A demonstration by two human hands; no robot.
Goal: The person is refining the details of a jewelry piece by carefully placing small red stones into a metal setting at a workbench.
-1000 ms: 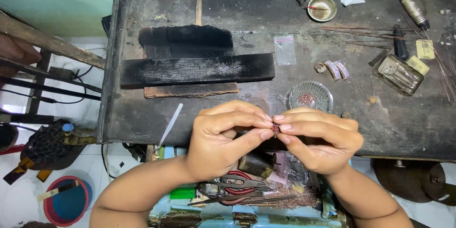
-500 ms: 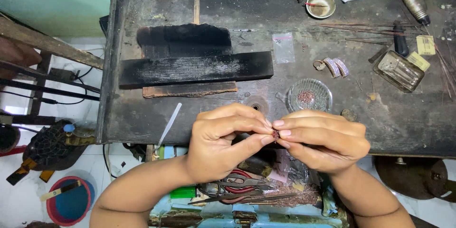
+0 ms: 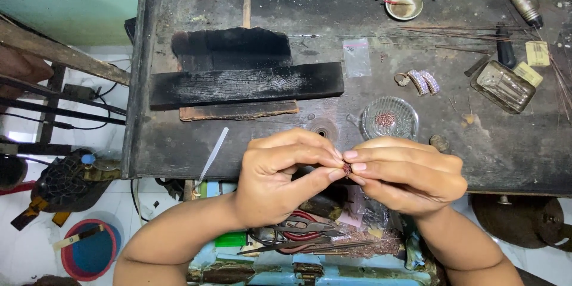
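A tiny reddish piece (image 3: 347,169) is pinched between the fingertips of the left hand (image 3: 280,176) and the right hand (image 3: 408,174), both grips pressed together on it at the near edge of the dark desk (image 3: 476,143). Most of the piece is covered by the fingertips, so its shape cannot be made out. Just beyond the grip, a small glass dish (image 3: 390,118) is seen on the desk, holding a few reddish bits too small to tell apart. To the left of the grip, a pair of pale tweezers (image 3: 213,156) lies slanted over the desk edge. Farther beyond, a charred black block (image 3: 245,83) is laid across the desk. Below the grip, red-handled pliers (image 3: 298,231) are partly hidden by the wrists, among clutter that is hard to read. To the far right, a bundle of thin wires (image 3: 465,33) is cut off by the frame edge.
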